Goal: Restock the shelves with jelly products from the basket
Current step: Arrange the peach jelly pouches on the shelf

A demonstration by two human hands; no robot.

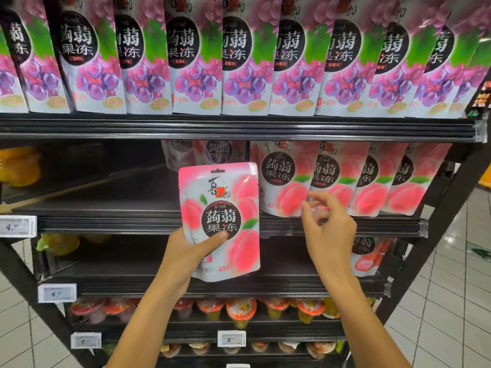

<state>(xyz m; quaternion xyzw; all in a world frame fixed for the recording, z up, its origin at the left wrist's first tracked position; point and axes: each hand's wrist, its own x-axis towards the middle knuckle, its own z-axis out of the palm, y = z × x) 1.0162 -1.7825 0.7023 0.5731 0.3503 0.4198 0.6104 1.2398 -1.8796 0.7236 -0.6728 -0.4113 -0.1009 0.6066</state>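
My left hand (186,251) grips a pink peach jelly pouch (225,208) by its lower left, thumb across the front, holding it upright before the second shelf (106,224). My right hand (328,229) hovers to the right of the pouch, fingers loosely curled and holding nothing, just in front of the row of peach pouches (345,179) standing on that shelf's right half. The left half of the shelf is bare. The basket is out of view.
Purple grape jelly pouches (239,62) fill the top shelf. A strawberry pouch (366,256) stands on the third shelf at right. Jelly cups (239,312) line the lower shelves. Yellow packs (18,166) sit at far left. Tiled floor (451,288) lies to the right.
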